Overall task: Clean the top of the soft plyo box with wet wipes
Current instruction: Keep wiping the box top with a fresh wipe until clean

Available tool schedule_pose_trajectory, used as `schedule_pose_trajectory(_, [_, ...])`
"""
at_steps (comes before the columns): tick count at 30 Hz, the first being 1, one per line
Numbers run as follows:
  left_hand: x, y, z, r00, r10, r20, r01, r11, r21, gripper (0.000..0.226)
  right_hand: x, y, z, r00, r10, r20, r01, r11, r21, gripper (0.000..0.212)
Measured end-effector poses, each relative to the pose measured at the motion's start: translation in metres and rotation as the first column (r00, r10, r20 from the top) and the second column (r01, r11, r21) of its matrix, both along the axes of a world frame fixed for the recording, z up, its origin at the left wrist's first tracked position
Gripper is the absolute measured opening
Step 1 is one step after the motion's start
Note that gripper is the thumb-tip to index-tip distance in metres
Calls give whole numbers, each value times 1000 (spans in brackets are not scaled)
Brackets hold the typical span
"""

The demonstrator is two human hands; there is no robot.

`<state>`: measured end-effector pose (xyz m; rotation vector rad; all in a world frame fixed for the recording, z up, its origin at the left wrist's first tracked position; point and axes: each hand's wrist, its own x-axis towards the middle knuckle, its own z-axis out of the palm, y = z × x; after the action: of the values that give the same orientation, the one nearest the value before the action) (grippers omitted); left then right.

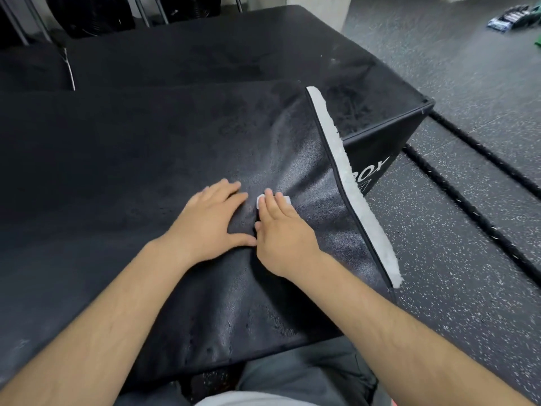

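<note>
The box (117, 171) is big, black and soft. Its top fills most of the view, and both hands lie on it, close to its right edge.

The left hand (215, 222) lies flat on the top. Its fingers are straight and a little spread, and its thumb points to the right. It holds nothing.

The right hand (282, 230) is just beside the left hand. The left thumb tip touches its side. This hand is flat too, with straight fingers that press down on the wipe (260, 200). The wipe is small and white. It lies on the box top under the right fingers, and only little bits of it peek out between them and past their tips. The fingers do not curl round it.

The box top looks shiny around the hands and down toward the near edge. Farther left it looks dull.

A fuzzy white strip (348, 177) runs along the right edge of the box, well to the right of the hands.

A second black box (205, 54) sits behind the first one, touching it. White letters show on its side, but the strip hides part of them.

The floor (468, 288) is dark grey with small white specks. Two thick black ropes (468, 206) lie on it to the right of the boxes. Some packs (512, 17) lie far off on the floor, too small to tell apart. Grey trousers (307, 376) show at the bottom.
</note>
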<state>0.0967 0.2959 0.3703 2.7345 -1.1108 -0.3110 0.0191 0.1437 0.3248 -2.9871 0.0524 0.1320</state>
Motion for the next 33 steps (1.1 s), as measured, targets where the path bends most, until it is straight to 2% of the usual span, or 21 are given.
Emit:
schedule_pose_trajectory(3, [4,3,-10,998,0,-56,5,996,84,101,-9,16,1,996,85,2,-85,996,25,81])
schedule_pose_trajectory(10, [6,8,-18,996,-5,-93,4,1000,-15,100,29,6,-2,1000,18,-13,-19,998,-52,90])
schedule_pose_trajectory(14, [7,10,-21,996,5,-85,-9,999,-38,98,2,14,2,997,71,29,-69,996,-53,77])
schedule_pose_trajectory(16, [7,10,-20,994,15,-110,-19,999,-36,106,0,-6,8,995,-2,95,9,997,-72,64])
schedule_pose_trajectory(18, [8,9,-21,992,19,-125,-22,1000,-23,109,5,-36,10,995,-97,18,99,991,-90,58])
schedule_pose_trajectory(20, [8,9,-20,992,25,-127,-27,1000,-14,110,6,-54,7,989,-143,43,146,987,-65,60])
schedule_pose_trajectory(23, [7,7,-19,992,38,-123,-39,999,-7,110,-9,-35,3,986,-148,77,151,987,-44,73])
schedule_pose_trajectory(28, [8,2,-19,994,42,-104,-38,999,36,110,-20,-8,1,993,-120,11,119,989,83,82])
schedule_pose_trajectory(33, [8,4,-17,992,40,-119,-37,999,30,109,23,-31,1,979,-203,22,201,978,57,76])
